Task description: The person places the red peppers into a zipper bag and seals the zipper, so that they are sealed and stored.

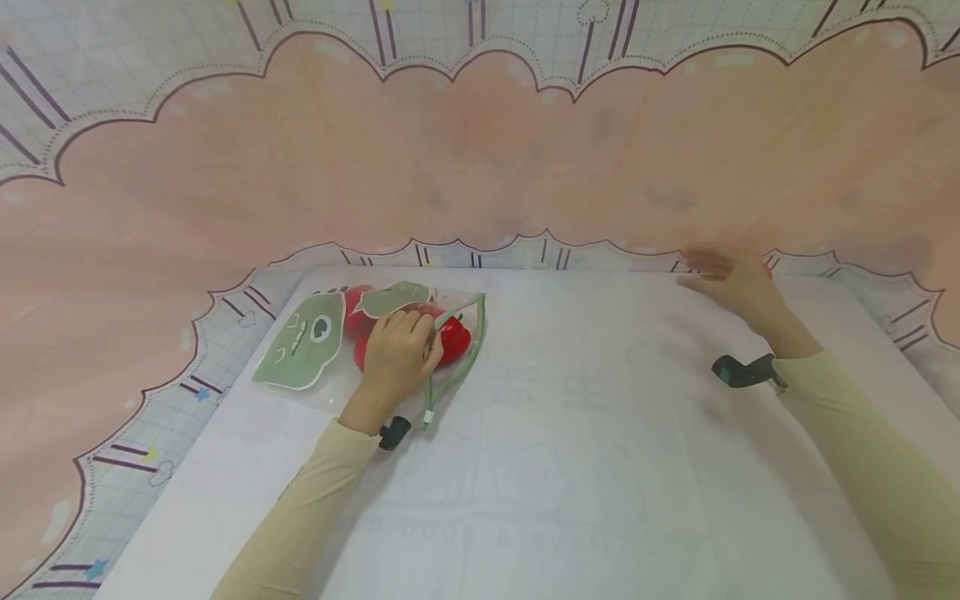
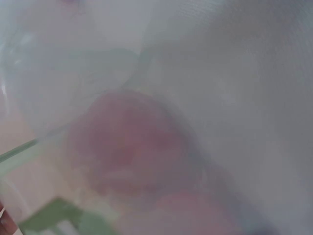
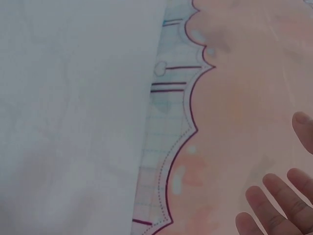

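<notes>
A clear zip pouch (image 1: 307, 342) with a green cartoon print and a green edge lies flat at the back left of a white sheet (image 1: 585, 433). Red objects (image 1: 453, 337) show through it. My left hand (image 1: 401, 350) lies on top of the pouch, fingers curled and gripping it near the open green edge. The left wrist view is a blurred close-up of the pouch (image 2: 73, 88) and a red object (image 2: 127, 147) inside. My right hand (image 1: 731, 279) hovers at the sheet's back right edge, fingers (image 3: 274, 205) straight and holding nothing.
The white sheet (image 3: 73, 122) lies on a pink cloth (image 1: 480, 158) with a scalloped, grid-patterned border (image 3: 166, 147). The cloth rises behind and to both sides. Small black cameras are strapped at each wrist (image 1: 742, 371).
</notes>
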Available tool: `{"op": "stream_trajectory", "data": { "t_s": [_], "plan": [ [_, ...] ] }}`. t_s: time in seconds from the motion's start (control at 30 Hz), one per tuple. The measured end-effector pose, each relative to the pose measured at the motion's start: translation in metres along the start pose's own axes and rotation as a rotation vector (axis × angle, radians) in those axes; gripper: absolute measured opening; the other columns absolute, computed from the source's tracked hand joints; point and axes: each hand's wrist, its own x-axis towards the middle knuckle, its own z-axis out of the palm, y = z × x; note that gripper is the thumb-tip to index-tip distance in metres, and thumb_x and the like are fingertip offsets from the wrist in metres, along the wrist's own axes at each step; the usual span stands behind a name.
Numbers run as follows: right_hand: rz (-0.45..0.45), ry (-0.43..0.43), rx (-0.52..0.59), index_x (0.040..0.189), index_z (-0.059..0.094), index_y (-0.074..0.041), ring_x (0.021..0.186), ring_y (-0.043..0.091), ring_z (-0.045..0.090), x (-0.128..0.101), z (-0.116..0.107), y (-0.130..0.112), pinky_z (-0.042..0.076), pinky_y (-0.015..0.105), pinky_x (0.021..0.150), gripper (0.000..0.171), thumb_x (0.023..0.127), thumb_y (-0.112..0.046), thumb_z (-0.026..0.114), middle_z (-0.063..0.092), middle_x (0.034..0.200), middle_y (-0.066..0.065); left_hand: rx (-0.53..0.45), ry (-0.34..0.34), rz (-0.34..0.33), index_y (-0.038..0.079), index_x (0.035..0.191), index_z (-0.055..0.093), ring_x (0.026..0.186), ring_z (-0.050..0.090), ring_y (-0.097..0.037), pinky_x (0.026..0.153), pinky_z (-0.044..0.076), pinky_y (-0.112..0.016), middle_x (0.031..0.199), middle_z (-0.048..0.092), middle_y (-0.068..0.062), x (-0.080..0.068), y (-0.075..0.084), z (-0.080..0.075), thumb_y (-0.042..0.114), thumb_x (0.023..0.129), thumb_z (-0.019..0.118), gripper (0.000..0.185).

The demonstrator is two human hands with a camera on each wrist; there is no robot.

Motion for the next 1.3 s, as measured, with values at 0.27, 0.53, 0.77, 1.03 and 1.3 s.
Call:
{"op": "stream_trajectory", "data": {
  "t_s": [0.27, 0.53, 0.77, 1.03, 1.3],
  "plan": [
    [0.057, 0.062, 0.001, 0.14, 0.039, -0.006, 0.119, 0.023, 0.05, -0.004, -0.009, 0.014, 0.044, 0.003, 0.068, 0.067, 0.087, -0.038, 0.063, 0.045, 0.14, 0.02, -0.001, -0.015, -0.006, 0.002, 0.083, 0.06, 0.078, 0.06, -0.028, 0.08, 0.05, -0.04, 0.079, 0.066, -0.013, 0.0, 0.0, 0.0, 0.015, 0.08, 0.065, 0.014],
    [0.066, 0.129, 0.01, 0.141, 0.038, -0.004, 0.125, 0.036, 0.047, -0.007, -0.011, 0.028, 0.04, 0.0, 0.077, 0.066, 0.088, -0.033, 0.063, 0.044, 0.141, 0.022, 0.004, -0.014, -0.005, 0.002, 0.083, 0.06, 0.078, 0.06, -0.028, 0.08, 0.05, -0.04, 0.079, 0.066, -0.013, -0.001, 0.0, 0.0, 0.015, 0.08, 0.065, 0.014],
    [0.134, 0.173, 0.002, 0.142, 0.037, -0.008, 0.128, 0.034, 0.044, -0.008, -0.012, 0.041, 0.043, 0.028, 0.101, 0.068, 0.087, -0.04, 0.061, 0.043, 0.143, 0.019, 0.002, -0.005, -0.001, 0.002, 0.083, 0.06, 0.078, 0.06, -0.028, 0.079, 0.05, -0.039, 0.079, 0.066, -0.013, -0.001, 0.0, 0.0, 0.015, 0.079, 0.066, 0.015],
    [0.145, 0.274, 0.013, 0.138, 0.042, -0.004, 0.111, 0.001, 0.053, -0.009, -0.011, 0.055, 0.043, 0.004, 0.086, 0.065, 0.086, -0.038, 0.063, 0.048, 0.139, 0.02, -0.001, 0.014, 0.009, 0.002, 0.082, 0.059, 0.076, 0.06, -0.028, 0.077, 0.049, -0.039, 0.077, 0.065, -0.013, -0.001, -0.001, 0.002, 0.014, 0.079, 0.065, 0.014],
    [0.253, 0.304, 0.039, 0.142, 0.038, -0.01, 0.123, 0.011, 0.051, -0.006, -0.012, 0.07, 0.042, 0.01, 0.093, 0.067, 0.087, -0.043, 0.057, 0.044, 0.144, 0.014, -0.006, -0.004, -0.001, 0.003, 0.083, 0.06, 0.077, 0.06, -0.028, 0.078, 0.049, -0.039, 0.078, 0.066, -0.013, -0.001, 0.0, 0.002, 0.016, 0.079, 0.066, 0.015]
  ]
}}
